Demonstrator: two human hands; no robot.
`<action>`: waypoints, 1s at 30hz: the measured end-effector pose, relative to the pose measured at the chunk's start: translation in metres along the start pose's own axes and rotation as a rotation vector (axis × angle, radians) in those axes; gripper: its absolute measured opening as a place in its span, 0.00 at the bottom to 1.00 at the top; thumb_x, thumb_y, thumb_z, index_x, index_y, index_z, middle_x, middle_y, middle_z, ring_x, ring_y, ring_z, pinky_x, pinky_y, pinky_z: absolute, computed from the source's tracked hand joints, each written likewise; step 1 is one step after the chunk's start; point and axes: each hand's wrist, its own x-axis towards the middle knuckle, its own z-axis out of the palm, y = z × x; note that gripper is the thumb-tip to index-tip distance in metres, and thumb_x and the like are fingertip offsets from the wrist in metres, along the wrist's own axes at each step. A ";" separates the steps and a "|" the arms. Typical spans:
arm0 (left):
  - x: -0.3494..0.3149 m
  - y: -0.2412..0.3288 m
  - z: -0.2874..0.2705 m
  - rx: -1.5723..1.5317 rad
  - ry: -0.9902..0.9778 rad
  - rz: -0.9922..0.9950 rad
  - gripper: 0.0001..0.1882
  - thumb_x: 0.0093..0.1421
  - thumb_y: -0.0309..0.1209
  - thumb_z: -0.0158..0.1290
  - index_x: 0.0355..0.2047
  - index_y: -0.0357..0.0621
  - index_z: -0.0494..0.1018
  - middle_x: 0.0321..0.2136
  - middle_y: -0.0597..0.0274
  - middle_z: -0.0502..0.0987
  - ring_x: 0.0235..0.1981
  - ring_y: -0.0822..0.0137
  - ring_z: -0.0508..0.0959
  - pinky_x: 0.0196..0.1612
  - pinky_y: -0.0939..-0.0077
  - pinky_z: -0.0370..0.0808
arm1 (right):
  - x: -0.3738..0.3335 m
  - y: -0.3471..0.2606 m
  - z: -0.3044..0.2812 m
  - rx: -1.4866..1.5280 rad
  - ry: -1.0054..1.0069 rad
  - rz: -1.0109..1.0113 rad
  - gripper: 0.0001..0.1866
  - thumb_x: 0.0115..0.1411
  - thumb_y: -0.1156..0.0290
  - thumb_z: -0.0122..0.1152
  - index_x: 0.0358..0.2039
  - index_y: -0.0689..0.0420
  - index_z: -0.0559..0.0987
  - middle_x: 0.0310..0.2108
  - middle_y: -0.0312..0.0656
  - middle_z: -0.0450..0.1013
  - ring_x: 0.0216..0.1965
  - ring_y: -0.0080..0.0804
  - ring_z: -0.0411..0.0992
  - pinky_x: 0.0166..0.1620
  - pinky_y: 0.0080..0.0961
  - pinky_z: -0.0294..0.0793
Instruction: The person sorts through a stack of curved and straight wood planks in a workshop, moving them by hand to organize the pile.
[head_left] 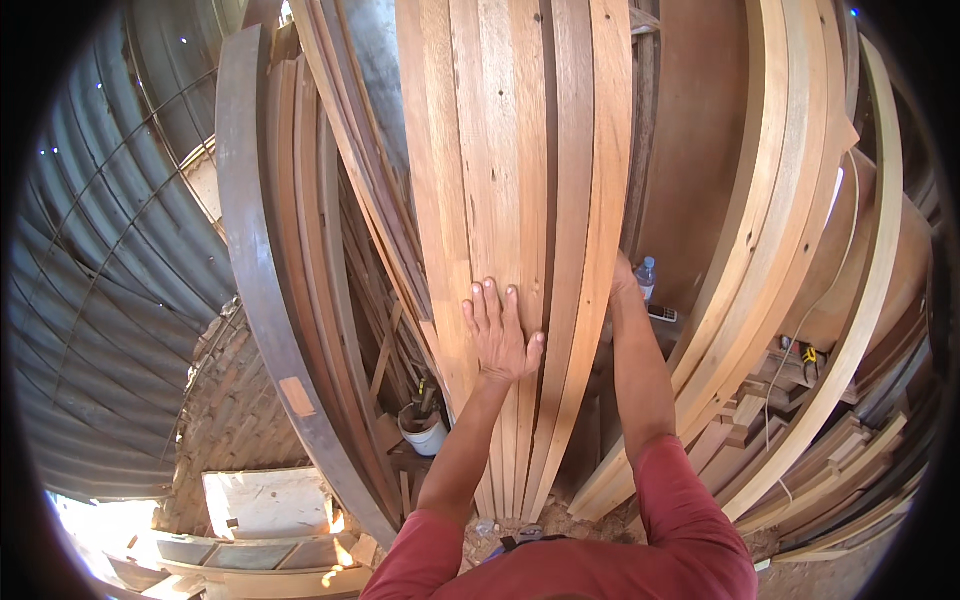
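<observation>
A row of long wooden planks [497, 180] stands side by side in front of me, running from the top of the view down to near my feet. My left hand [505, 335] lies on the face of the middle planks, open, with fingers spread. At the right edge of the row, my right hand [624, 276] reaches alongside the outermost plank [601, 150]. Its fingers are hidden behind that plank, so whether they grip it does not show. Just right of this hand stands a clear plastic bottle with a blue cap [647, 277], beside a small dark device with buttons [662, 313].
More timber flanks me: a dark grey beam [250, 200] on the left and pale boards [770, 230] on the right. A white bucket [424, 434] holding tools sits low left. Offcuts [740, 420] and a yellow-black tool [809, 356] lie right. Corrugated metal sheeting [110, 270] forms the left wall.
</observation>
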 end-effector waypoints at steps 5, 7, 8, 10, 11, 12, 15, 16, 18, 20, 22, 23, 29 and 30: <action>0.001 0.000 -0.007 -0.044 -0.085 -0.046 0.48 0.62 0.54 0.43 0.69 0.25 0.48 0.72 0.31 0.41 0.73 0.34 0.36 0.71 0.39 0.29 | -0.014 -0.002 0.009 0.163 -0.021 -0.038 0.28 0.70 0.50 0.53 0.59 0.60 0.73 0.50 0.42 0.78 0.45 0.31 0.79 0.44 0.29 0.83; 0.002 0.006 -0.023 -0.106 -0.141 -0.092 0.48 0.62 0.54 0.46 0.68 0.25 0.48 0.72 0.31 0.40 0.73 0.34 0.36 0.71 0.40 0.29 | -0.024 -0.007 0.019 0.147 -0.068 -0.001 0.30 0.71 0.47 0.49 0.60 0.59 0.72 0.51 0.42 0.78 0.48 0.32 0.78 0.49 0.31 0.81; 0.002 0.010 -0.031 -0.136 -0.170 -0.116 0.48 0.62 0.53 0.47 0.68 0.25 0.49 0.72 0.31 0.40 0.73 0.34 0.36 0.71 0.41 0.30 | -0.027 -0.008 0.023 0.140 -0.093 0.018 0.31 0.71 0.46 0.48 0.61 0.58 0.71 0.52 0.42 0.77 0.49 0.32 0.78 0.51 0.31 0.80; 0.008 0.029 -0.046 -0.193 -0.146 -0.142 0.45 0.61 0.48 0.53 0.67 0.25 0.51 0.70 0.30 0.46 0.72 0.35 0.42 0.71 0.43 0.38 | -0.015 -0.002 0.007 0.088 -0.118 -0.021 0.31 0.72 0.45 0.45 0.61 0.59 0.71 0.51 0.43 0.77 0.49 0.34 0.77 0.55 0.34 0.78; 0.008 0.037 -0.048 -0.226 -0.137 -0.155 0.44 0.60 0.45 0.55 0.66 0.25 0.52 0.69 0.30 0.50 0.72 0.35 0.45 0.71 0.44 0.42 | -0.012 0.003 -0.008 0.061 -0.124 -0.042 0.32 0.72 0.45 0.44 0.61 0.59 0.71 0.51 0.44 0.77 0.50 0.35 0.77 0.57 0.35 0.76; 0.006 0.037 -0.052 -0.265 -0.135 -0.202 0.41 0.58 0.41 0.58 0.64 0.26 0.56 0.65 0.30 0.56 0.69 0.37 0.52 0.67 0.45 0.50 | -0.015 0.004 0.002 0.104 -0.116 -0.027 0.31 0.72 0.45 0.45 0.60 0.59 0.72 0.51 0.45 0.77 0.49 0.34 0.77 0.57 0.35 0.76; 0.003 0.043 -0.061 -0.349 -0.122 -0.304 0.32 0.54 0.32 0.63 0.55 0.27 0.65 0.50 0.34 0.72 0.55 0.43 0.72 0.53 0.52 0.69 | -0.022 0.005 0.015 0.091 0.026 -0.036 0.28 0.71 0.47 0.49 0.56 0.59 0.75 0.48 0.44 0.78 0.47 0.31 0.77 0.54 0.34 0.76; 0.007 0.047 -0.061 -0.360 -0.117 -0.315 0.29 0.53 0.30 0.64 0.52 0.28 0.68 0.44 0.37 0.75 0.48 0.47 0.77 0.46 0.55 0.73 | -0.019 0.003 0.006 -0.010 0.155 -0.073 0.26 0.71 0.48 0.50 0.55 0.58 0.76 0.47 0.42 0.78 0.45 0.29 0.77 0.51 0.33 0.77; 0.006 0.050 -0.068 -0.438 -0.118 -0.385 0.24 0.53 0.28 0.64 0.48 0.29 0.71 0.37 0.39 0.78 0.40 0.47 0.81 0.40 0.58 0.77 | -0.030 0.005 -0.002 -0.183 0.378 -0.195 0.23 0.71 0.50 0.51 0.52 0.58 0.77 0.45 0.39 0.78 0.41 0.26 0.76 0.47 0.29 0.76; 0.002 0.050 -0.080 -0.586 -0.121 -0.500 0.23 0.53 0.28 0.62 0.48 0.29 0.71 0.37 0.37 0.78 0.39 0.41 0.80 0.42 0.57 0.78 | -0.066 0.004 0.012 -0.340 0.570 -0.379 0.23 0.72 0.52 0.50 0.50 0.59 0.78 0.43 0.38 0.78 0.38 0.23 0.75 0.46 0.24 0.74; -0.004 0.048 -0.098 -0.520 -0.093 -0.468 0.21 0.53 0.26 0.62 0.46 0.29 0.72 0.35 0.40 0.77 0.35 0.42 0.80 0.39 0.58 0.77 | -0.114 -0.001 0.028 -0.470 0.538 -0.483 0.22 0.73 0.53 0.50 0.46 0.59 0.80 0.41 0.37 0.79 0.36 0.22 0.74 0.46 0.22 0.72; -0.008 0.048 -0.108 -0.485 -0.082 -0.454 0.20 0.53 0.26 0.62 0.45 0.30 0.72 0.34 0.41 0.77 0.33 0.43 0.80 0.38 0.58 0.77 | -0.138 -0.001 0.036 -0.535 0.523 -0.529 0.21 0.73 0.53 0.49 0.45 0.60 0.80 0.40 0.37 0.79 0.36 0.21 0.73 0.46 0.21 0.71; -0.045 0.061 -0.156 -0.521 0.039 -0.377 0.16 0.50 0.23 0.63 0.39 0.31 0.74 0.33 0.45 0.77 0.34 0.46 0.80 0.38 0.62 0.76 | -0.227 0.024 0.089 -0.733 0.131 -0.334 0.17 0.72 0.60 0.53 0.42 0.63 0.80 0.34 0.38 0.78 0.41 0.26 0.74 0.49 0.26 0.73; -0.054 0.065 -0.167 -0.568 0.049 -0.418 0.16 0.48 0.22 0.62 0.38 0.32 0.74 0.34 0.46 0.77 0.35 0.47 0.80 0.39 0.63 0.76 | -0.232 0.031 0.098 -0.723 0.077 -0.312 0.17 0.71 0.61 0.53 0.46 0.63 0.78 0.39 0.42 0.77 0.46 0.29 0.74 0.52 0.28 0.72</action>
